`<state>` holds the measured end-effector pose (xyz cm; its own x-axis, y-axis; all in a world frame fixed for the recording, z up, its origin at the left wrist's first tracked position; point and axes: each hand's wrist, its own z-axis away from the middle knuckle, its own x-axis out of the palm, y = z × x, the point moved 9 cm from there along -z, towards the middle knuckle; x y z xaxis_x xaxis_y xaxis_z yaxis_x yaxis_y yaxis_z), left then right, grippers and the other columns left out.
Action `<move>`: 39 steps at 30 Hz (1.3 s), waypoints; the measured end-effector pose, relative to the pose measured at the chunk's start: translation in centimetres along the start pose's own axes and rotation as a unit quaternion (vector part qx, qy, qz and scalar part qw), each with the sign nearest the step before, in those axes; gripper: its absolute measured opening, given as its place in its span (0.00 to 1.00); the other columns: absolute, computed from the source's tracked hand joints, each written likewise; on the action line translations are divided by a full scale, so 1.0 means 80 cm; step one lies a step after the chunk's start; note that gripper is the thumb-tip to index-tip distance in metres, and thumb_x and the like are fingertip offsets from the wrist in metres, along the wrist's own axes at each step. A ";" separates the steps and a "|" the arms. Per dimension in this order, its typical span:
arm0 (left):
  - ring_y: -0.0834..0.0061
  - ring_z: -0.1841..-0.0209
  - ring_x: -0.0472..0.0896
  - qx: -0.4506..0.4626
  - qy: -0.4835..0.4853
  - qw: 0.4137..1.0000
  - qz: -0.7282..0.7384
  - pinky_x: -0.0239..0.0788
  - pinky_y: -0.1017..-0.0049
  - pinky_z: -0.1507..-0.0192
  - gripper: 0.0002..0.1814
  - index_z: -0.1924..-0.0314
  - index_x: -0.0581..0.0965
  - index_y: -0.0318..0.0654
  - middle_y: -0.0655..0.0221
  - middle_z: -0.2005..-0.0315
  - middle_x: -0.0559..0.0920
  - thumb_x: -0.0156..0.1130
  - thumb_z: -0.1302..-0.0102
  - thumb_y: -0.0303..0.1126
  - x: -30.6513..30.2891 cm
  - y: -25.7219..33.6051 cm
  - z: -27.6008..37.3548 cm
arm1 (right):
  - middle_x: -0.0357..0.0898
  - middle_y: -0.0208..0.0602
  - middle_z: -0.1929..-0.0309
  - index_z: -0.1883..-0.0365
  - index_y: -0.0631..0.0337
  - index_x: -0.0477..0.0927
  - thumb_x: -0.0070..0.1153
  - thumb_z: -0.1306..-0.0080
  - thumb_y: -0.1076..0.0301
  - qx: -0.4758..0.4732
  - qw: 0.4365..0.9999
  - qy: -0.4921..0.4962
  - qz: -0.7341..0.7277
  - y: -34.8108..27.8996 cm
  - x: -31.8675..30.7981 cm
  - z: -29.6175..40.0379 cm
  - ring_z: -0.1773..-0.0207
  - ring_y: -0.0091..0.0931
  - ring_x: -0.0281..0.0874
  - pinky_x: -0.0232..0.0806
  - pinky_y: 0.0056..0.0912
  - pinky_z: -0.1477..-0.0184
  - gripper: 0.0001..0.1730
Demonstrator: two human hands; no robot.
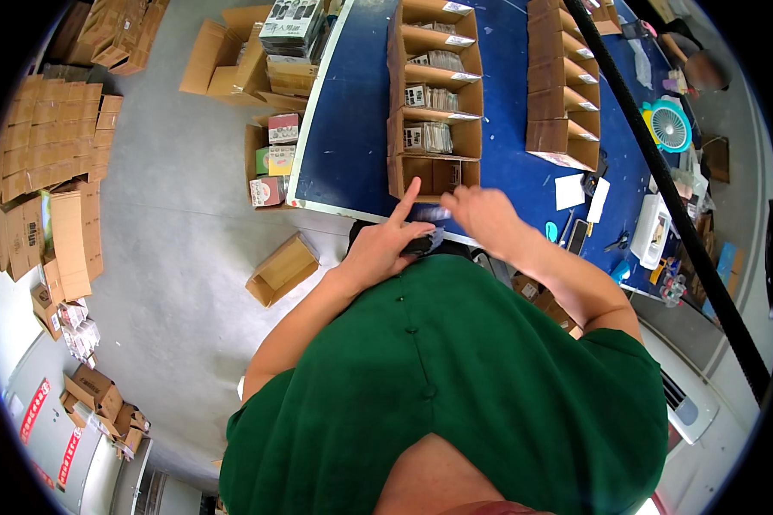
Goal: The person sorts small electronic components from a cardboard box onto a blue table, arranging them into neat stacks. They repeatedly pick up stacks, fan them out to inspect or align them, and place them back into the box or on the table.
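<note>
My left hand (383, 250) is at the table's front edge, its index finger stretched out and its thumb pointing right. Under the thumb shows a dark, partly see-through item (433, 239); the curled fingers hide how it is held. My right hand (488, 215) pinches a small, pale, flat item (433, 214), blurred by motion, between the two hands. Just beyond stands the nearest compartment (428, 179) of a row of cardboard boxes, with a little at its right side. The farther compartments hold upright sleeved cards (430, 137) in packed rows.
A second cardboard box row (563, 132) stands on the blue table (341, 129). To the right are a turquoise fan (670, 125), a phone (577, 237), scissors (617, 241) and a white tray (650, 232). An open carton (282, 269) lies on the floor. A black strap (663, 187) crosses the view.
</note>
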<state>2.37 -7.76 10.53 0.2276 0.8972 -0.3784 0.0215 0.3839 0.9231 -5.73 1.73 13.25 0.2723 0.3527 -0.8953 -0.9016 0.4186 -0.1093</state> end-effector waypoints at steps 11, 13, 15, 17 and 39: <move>0.58 0.48 0.83 -0.006 -0.035 0.993 0.113 0.77 0.66 0.47 0.26 0.43 0.82 0.49 0.66 0.40 0.81 0.75 0.45 0.32 0.039 -0.021 0.040 | 0.86 0.40 0.56 0.50 0.59 0.84 0.59 0.31 0.64 0.029 0.881 -0.148 -0.448 0.020 0.009 0.003 0.53 0.38 0.84 0.75 0.40 0.51 0.14; 0.57 0.47 0.83 -0.005 -0.028 0.994 0.101 0.77 0.66 0.46 0.27 0.43 0.82 0.49 0.65 0.40 0.81 0.75 0.45 0.32 0.045 -0.031 0.044 | 0.83 0.38 0.46 0.46 0.59 0.82 0.56 0.32 0.69 -0.012 0.970 -0.089 -0.228 0.050 0.035 -0.023 0.44 0.33 0.80 0.71 0.38 0.44 0.16; 0.57 0.46 0.83 -0.016 -0.037 0.994 0.101 0.77 0.65 0.46 0.28 0.42 0.82 0.49 0.64 0.41 0.81 0.76 0.45 0.32 0.051 -0.038 0.047 | 0.72 0.36 0.30 0.38 0.59 0.77 0.51 0.33 0.70 -0.100 0.981 -0.151 0.072 0.039 0.085 -0.039 0.29 0.30 0.68 0.63 0.35 0.33 0.23; 0.57 0.47 0.83 -0.028 -0.047 0.994 0.097 0.77 0.65 0.46 0.28 0.42 0.82 0.49 0.64 0.41 0.81 0.76 0.46 0.32 0.048 -0.029 0.045 | 0.72 0.36 0.30 0.39 0.59 0.77 0.50 0.32 0.67 -0.169 0.974 -0.063 0.138 0.036 0.133 -0.052 0.27 0.33 0.67 0.63 0.35 0.33 0.23; 0.58 0.50 0.84 -0.053 0.048 0.992 0.100 0.78 0.67 0.49 0.32 0.41 0.81 0.52 0.66 0.41 0.80 0.75 0.50 0.27 0.079 -0.037 0.061 | 0.85 0.34 0.54 0.45 0.56 0.80 0.58 0.37 0.69 -0.190 0.975 -0.082 0.083 0.017 0.094 -0.097 0.49 0.32 0.79 0.74 0.33 0.55 0.20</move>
<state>8.54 -4.28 5.73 0.1236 0.9724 -0.1979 -0.1191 0.2125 0.9699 -7.51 -1.53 3.06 0.1347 0.5316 -0.8362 -0.9886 0.0146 -0.1499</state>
